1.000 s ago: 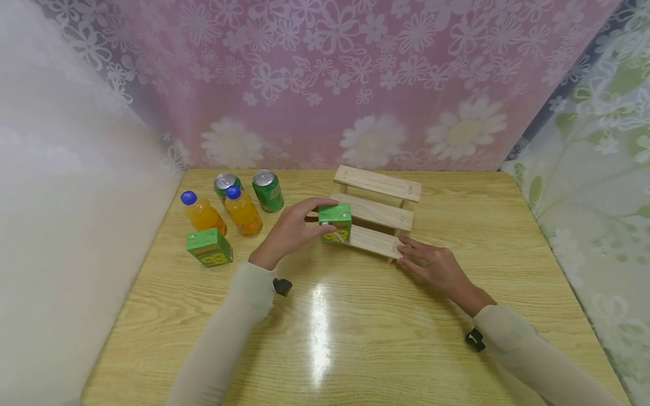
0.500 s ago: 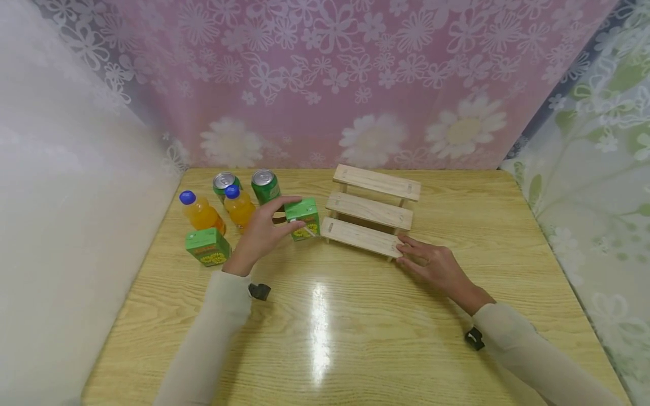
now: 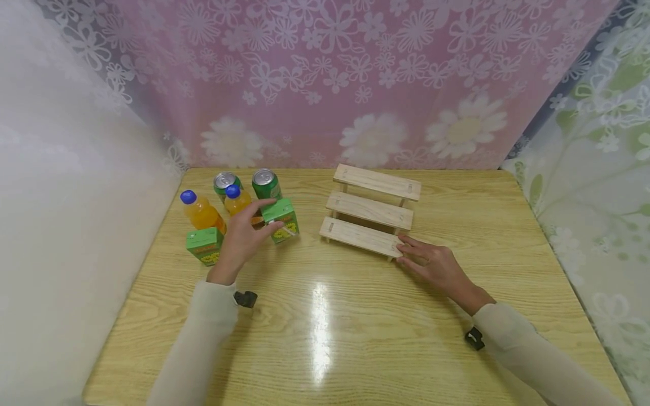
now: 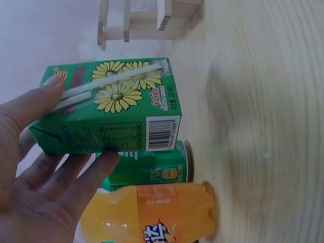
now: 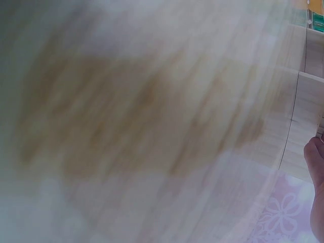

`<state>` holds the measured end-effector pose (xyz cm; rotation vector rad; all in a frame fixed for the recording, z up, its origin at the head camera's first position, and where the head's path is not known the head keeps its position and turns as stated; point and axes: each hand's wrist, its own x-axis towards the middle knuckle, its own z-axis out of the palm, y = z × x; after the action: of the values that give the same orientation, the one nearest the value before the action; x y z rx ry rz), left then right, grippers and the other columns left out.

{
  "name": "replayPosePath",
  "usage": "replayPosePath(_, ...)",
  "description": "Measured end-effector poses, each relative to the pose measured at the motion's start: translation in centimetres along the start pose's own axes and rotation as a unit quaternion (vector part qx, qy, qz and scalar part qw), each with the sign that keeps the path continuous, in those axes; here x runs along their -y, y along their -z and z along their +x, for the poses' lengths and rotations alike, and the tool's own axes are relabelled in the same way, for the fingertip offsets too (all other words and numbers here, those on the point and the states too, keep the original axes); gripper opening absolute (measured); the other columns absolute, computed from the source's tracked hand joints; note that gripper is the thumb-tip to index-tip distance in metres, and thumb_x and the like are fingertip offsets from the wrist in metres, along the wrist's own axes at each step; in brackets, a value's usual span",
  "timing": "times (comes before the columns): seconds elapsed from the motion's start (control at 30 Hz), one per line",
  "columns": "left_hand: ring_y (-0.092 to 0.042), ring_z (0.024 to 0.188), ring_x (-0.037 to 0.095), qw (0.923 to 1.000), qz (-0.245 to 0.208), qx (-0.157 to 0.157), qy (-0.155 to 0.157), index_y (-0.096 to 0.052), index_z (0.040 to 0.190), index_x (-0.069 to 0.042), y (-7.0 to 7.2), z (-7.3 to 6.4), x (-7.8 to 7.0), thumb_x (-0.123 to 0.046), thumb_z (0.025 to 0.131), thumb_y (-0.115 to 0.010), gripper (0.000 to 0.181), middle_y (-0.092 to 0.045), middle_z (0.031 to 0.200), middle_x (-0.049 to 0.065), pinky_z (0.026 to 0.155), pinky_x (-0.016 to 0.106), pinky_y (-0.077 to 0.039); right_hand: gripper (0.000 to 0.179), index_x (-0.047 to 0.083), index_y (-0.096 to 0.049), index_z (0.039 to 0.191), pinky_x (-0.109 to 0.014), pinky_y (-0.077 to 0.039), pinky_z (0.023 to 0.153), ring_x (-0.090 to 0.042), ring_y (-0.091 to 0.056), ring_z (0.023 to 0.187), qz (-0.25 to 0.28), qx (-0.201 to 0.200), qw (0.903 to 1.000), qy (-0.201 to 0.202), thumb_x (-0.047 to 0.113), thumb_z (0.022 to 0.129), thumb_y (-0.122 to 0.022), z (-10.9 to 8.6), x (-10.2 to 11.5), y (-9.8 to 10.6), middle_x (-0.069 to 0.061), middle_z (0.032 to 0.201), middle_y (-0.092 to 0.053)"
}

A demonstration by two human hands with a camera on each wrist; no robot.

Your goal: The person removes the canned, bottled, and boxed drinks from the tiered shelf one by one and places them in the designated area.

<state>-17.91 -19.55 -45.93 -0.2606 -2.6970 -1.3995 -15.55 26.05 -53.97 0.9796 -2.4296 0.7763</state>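
Observation:
My left hand grips a green drink carton, thumb on its front and fingers behind it. Yellow flowers and a wrapped straw show on the carton in the left wrist view, above the table. On the right, a three-step wooden display rack stands on the table. My right hand holds the right end of its lowest step, with the fingertips over the end and the thumb at the front edge. Only part of this hand shows at the border of the right wrist view.
Left of the held carton stand two orange soda bottles with blue caps, two green cans and a second green carton. The wooden table ends at a pink flowered curtain at the back.
My left hand has carried the green carton leftward, from in front of the rack's left end to beside the bottles and cans. The right hand has stayed at the rack.

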Motion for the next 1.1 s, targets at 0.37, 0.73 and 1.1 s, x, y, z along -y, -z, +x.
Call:
replayPosePath(0.37, -0.073, 0.118, 0.038, 0.9950, 0.063, -0.075, 0.017, -0.066, 0.146, -0.012, 0.3, -1.4, 0.8, -0.026, 0.098, -0.086, 0.054, -0.070, 0.143, 0.018, 0.095, 0.054, -0.063, 0.050, -0.007, -0.080, 0.119, -0.011, -0.034, 0.047, -0.027, -0.081, 0.074, 0.009, -0.003, 1.0000, 0.002, -0.007, 0.071, -0.093, 0.0, 0.0, -0.1, -0.027, 0.133, -0.073)
replayPosePath(0.73, -0.073, 0.115, 0.039, 0.9906, 0.084, -0.097, 0.047, -0.064, 0.145, -0.007, 0.1, -2.5, 1.2, -0.024, 0.098, -0.085, 0.055, -0.073, 0.135, 0.021, 0.092, 0.055, -0.064, 0.050, -0.006, -0.080, 0.121, -0.012, -0.035, 0.047, -0.029, -0.081, 0.075, 0.010, -0.002, 0.9999, -0.002, -0.007, 0.072, -0.093, 0.1, 0.1, 0.0, -0.027, 0.134, -0.073)
replayPosePath(1.1, -0.071, 0.113, 0.039, 0.9873, 0.080, -0.115, 0.075, -0.062, 0.147, -0.004, -0.1, -3.4, 1.9, -0.024, 0.100, -0.082, 0.055, -0.071, 0.137, 0.021, 0.091, 0.055, -0.063, 0.050, -0.007, -0.080, 0.120, -0.013, -0.038, 0.047, -0.034, -0.082, 0.082, 0.012, -0.004, 0.9999, 0.002, -0.008, 0.071, -0.093, 0.1, 0.1, 0.0, -0.028, 0.132, -0.073)
